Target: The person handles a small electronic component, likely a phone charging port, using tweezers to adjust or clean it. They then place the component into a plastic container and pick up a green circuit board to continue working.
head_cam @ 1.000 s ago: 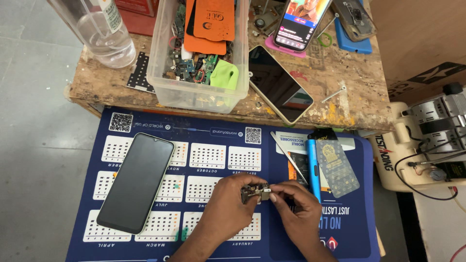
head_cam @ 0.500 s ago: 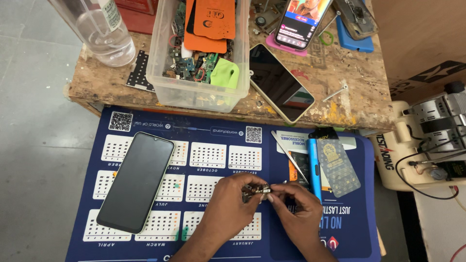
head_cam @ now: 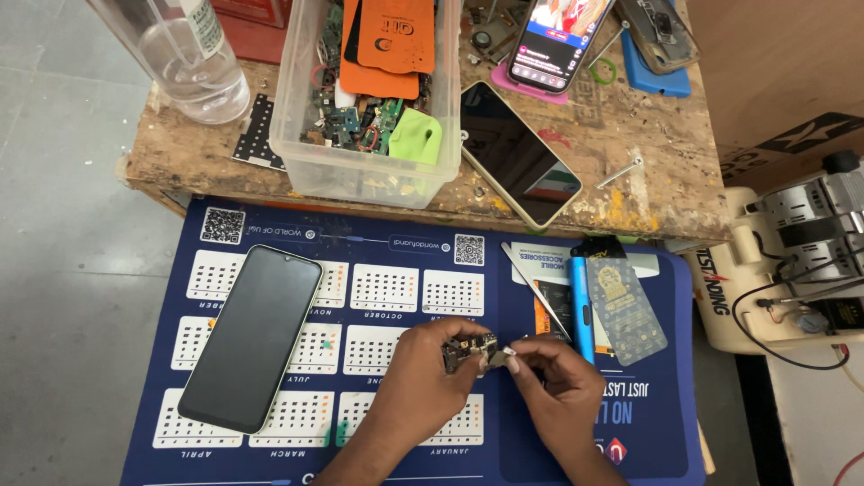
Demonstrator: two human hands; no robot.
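Observation:
Over a blue calendar-printed mat [head_cam: 387, 270], my left hand [head_cam: 423, 382] pinches a small circuit board [head_cam: 468, 351] between thumb and fingers. My right hand [head_cam: 562, 382] meets it from the right, its fingertips gripping a small silvery piece at the board's right end. A black phone [head_cam: 252, 335] lies face up on the mat to the left, apart from both hands. A blue pen-like tool [head_cam: 582, 306] and a dark printed card [head_cam: 627, 306] lie just right of my hands.
A worn wooden bench [head_cam: 630, 171] behind the mat carries a clear plastic bin [head_cam: 360, 171] of parts, a clear bottle [head_cam: 184, 58], a dark phone [head_cam: 517, 153], a lit phone [head_cam: 558, 40] and a blue case [head_cam: 657, 67]. A beige machine [head_cam: 792, 261] stands at right.
My hands and the small board have stayed in nearly the same place; only the fingers shift slightly at the board's right end.

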